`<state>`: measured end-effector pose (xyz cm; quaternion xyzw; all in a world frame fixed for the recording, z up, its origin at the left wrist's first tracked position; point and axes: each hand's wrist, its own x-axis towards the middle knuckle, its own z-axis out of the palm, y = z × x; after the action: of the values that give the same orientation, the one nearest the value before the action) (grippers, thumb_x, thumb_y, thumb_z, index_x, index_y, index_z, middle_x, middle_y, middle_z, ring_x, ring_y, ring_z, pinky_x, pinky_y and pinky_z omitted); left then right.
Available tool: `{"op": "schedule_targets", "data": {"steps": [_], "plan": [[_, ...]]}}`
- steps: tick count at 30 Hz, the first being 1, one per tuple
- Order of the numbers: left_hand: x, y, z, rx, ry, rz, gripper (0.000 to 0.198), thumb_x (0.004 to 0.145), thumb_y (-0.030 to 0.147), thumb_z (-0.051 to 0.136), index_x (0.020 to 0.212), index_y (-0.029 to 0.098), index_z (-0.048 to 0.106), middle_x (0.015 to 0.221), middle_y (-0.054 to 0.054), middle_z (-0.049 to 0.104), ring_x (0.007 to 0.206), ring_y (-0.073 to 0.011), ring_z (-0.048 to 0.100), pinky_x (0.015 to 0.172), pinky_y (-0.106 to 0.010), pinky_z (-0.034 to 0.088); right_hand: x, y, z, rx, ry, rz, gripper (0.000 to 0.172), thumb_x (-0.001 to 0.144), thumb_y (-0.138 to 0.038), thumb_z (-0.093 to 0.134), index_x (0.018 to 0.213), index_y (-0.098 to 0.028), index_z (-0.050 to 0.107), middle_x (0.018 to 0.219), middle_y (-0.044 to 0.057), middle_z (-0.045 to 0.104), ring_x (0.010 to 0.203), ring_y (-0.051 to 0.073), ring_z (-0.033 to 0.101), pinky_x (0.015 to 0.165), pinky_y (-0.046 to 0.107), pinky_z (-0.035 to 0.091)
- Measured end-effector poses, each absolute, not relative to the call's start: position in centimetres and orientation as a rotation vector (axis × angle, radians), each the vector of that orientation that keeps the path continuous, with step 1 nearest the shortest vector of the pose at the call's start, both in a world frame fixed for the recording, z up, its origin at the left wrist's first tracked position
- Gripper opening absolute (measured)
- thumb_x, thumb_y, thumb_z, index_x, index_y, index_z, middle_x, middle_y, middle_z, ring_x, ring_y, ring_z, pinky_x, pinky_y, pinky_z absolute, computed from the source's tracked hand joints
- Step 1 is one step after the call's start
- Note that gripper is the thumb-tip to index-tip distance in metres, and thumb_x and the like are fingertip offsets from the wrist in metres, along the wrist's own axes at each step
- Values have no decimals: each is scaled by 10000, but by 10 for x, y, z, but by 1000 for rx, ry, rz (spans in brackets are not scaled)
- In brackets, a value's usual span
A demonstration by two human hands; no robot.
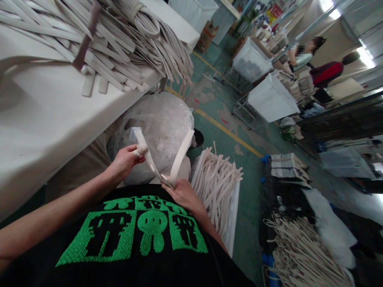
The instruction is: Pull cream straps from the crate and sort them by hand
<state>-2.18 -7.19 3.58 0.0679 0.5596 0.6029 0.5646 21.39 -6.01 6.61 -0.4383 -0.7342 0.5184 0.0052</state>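
Note:
A pale fabric strip (181,156) runs in a V shape in front of my torso, both of its ends pointing away from me. My right hand (183,194) pinches it at the low bend. Fingers of my left hand (128,159) are closed on the strip's left part, with a light wrapping around one fingertip. Behind the strip sits a round bundle in clear plastic (163,115). Many similar strips (110,52) lie piled on the covered table (38,131) at the left, some tied in a bunch.
A white bin (235,223) full of strips stands right of my right arm. Further right are a stack of pieces (287,165) and a heap of cords (302,251). White carts (271,97) and two people (327,73) are at the back right.

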Motion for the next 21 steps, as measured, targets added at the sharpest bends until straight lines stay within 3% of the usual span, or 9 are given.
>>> {"op": "schedule_targets", "data": {"steps": [3,5,8,11,15,21], "plan": [[-24,-70,34,122,1298,1444,229,584,191,887,667,158,677,587,9,612,493,-84,515,525,-211,471,212,-61,57,-1399,-2355,1445,137,875,-298,658,930,-248,773,940,40,779,961,247,703,805,289,511],[-25,-69,35,72,1270,1448,223,594,154,871,676,158,664,596,10,621,500,-81,536,537,-199,492,215,-58,52,-1442,-2262,1436,137,880,-288,633,867,-220,751,846,54,766,833,224,710,751,286,520],[-23,-71,38,5,1206,1414,224,622,132,863,705,150,656,622,-3,638,527,-88,583,557,-196,518,224,-53,53,-1515,-2091,1479,329,950,-387,542,711,-200,669,591,26,657,539,162,622,584,261,493],[-10,-74,43,14,1132,1357,242,621,156,892,711,137,669,642,-17,647,553,-96,596,562,-203,519,224,-48,61,-1573,-2065,1335,478,975,-505,502,608,-212,590,492,10,566,467,143,561,536,255,450],[11,-77,50,141,1064,1282,240,589,190,923,670,135,704,609,-18,633,542,-97,553,549,-221,484,208,-42,67,-1492,-2050,1318,416,948,-528,553,690,-209,628,545,12,600,512,147,582,542,245,452],[-1,-70,56,182,1149,1400,230,561,218,926,648,143,727,624,-27,643,555,-105,532,580,-246,469,209,-38,78,-1270,-1991,1710,457,964,-580,514,855,-171,683,605,11,641,496,120,594,512,219,472]]}}
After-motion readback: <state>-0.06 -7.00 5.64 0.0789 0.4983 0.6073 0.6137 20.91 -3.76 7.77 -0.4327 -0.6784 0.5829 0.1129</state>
